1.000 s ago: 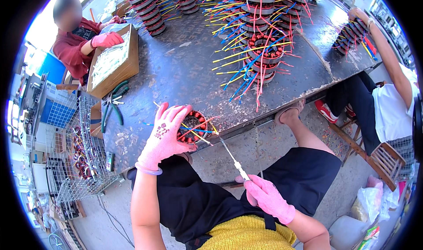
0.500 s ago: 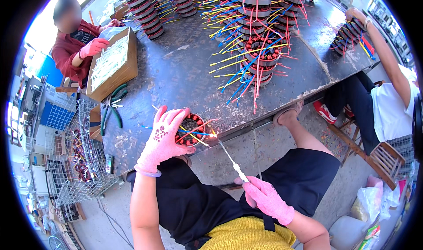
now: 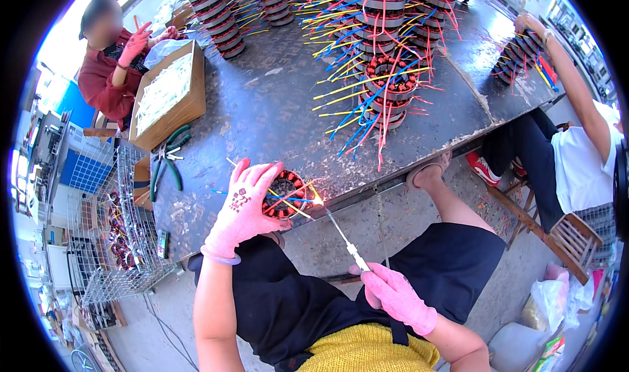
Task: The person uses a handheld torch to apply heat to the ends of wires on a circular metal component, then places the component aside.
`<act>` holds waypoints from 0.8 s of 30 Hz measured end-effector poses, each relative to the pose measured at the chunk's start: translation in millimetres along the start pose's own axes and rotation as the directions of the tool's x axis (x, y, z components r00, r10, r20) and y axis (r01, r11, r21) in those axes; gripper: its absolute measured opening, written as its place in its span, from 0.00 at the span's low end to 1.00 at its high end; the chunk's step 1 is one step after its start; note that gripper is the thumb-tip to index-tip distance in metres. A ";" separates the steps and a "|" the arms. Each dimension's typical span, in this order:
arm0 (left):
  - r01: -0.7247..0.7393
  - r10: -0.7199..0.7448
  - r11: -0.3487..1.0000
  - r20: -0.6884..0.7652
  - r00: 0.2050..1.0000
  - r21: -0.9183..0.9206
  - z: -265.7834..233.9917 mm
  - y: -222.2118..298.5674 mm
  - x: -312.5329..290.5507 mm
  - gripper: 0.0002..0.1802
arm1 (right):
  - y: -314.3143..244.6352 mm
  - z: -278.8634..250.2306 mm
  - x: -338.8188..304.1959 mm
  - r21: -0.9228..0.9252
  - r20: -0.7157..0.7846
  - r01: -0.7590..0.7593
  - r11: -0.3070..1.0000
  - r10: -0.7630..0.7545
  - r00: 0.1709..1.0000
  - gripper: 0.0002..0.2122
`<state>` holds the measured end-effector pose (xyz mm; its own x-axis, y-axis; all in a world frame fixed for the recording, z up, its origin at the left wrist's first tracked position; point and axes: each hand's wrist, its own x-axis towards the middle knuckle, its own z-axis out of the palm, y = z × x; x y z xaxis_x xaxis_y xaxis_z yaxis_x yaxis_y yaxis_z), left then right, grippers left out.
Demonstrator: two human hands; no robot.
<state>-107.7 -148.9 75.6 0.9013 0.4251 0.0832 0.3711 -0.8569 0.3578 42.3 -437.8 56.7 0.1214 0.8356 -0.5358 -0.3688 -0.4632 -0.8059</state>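
Observation:
My left hand (image 3: 237,208), in a pink glove, is closed around the left side of a motor stator (image 3: 303,190). This ring has red coils inside, with blue, yellow and red wires sticking out; it rests at the table's near edge. In my pink-gloved right hand (image 3: 398,295) is a slim torch (image 3: 354,253) with a white handle and a long thin metal nozzle. A small yellow flame (image 3: 319,201) glows at the nozzle's tip, right by the wire ends on the stator's right side. My left palm and glove hide part of the ring.
Tall stacks of wired stators (image 3: 383,31) stand at the table's far side. Green-handled pliers (image 3: 171,159) lie left, beside a cardboard box (image 3: 196,87) of white strips. A wire basket (image 3: 108,241) stands lower left. One co-worker sits far left; another at right holds a stator stack (image 3: 517,54).
The flame looks slightly larger, and both my hands have hardly moved. The co-worker at far left has raised a gloved hand away from the box.

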 end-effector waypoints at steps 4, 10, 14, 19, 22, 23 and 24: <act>0.012 -0.012 1.000 -0.001 1.000 -0.003 -0.3 0.4 -2.6 0.57 | -0.1 4.3 2.0 0.079 0.012 -0.011 0.997 0.010 1.000 0.18; 0.009 -0.009 1.000 -0.001 1.000 -0.001 1.1 -1.5 -2.5 0.58 | -6.2 3.3 -0.1 0.015 0.006 -0.007 1.000 0.007 1.000 0.17; -0.020 0.021 1.000 -0.032 0.999 0.024 0.8 0.6 -1.1 0.55 | -5.9 2.4 -1.7 0.005 0.000 0.000 1.000 0.000 1.000 0.17; 0.005 -0.004 1.000 -0.007 1.000 0.006 1.3 -0.4 -2.0 0.57 | -12.2 3.5 -1.6 -0.053 0.010 0.008 0.999 -0.007 1.000 0.17; 0.013 -0.013 1.000 -0.001 1.000 0.010 1.1 0.3 -1.9 0.57 | -6.7 3.2 -0.2 -0.019 0.001 0.005 1.000 -0.005 1.000 0.17; 0.017 -0.017 1.000 0.001 1.000 0.011 1.0 0.5 -1.9 0.57 | -7.2 3.1 -0.3 -0.023 0.001 0.004 1.000 -0.004 1.000 0.18; 0.018 -0.018 1.000 0.003 1.000 0.013 0.6 1.0 -1.8 0.57 | -7.7 2.9 -0.5 -0.026 0.000 0.002 1.000 -0.002 1.000 0.18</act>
<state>-108.8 -150.8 75.3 0.8952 0.4393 0.0744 0.3897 -0.8530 0.3472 42.4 -433.8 63.9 0.1221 0.8365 -0.5342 -0.3445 -0.4690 -0.8132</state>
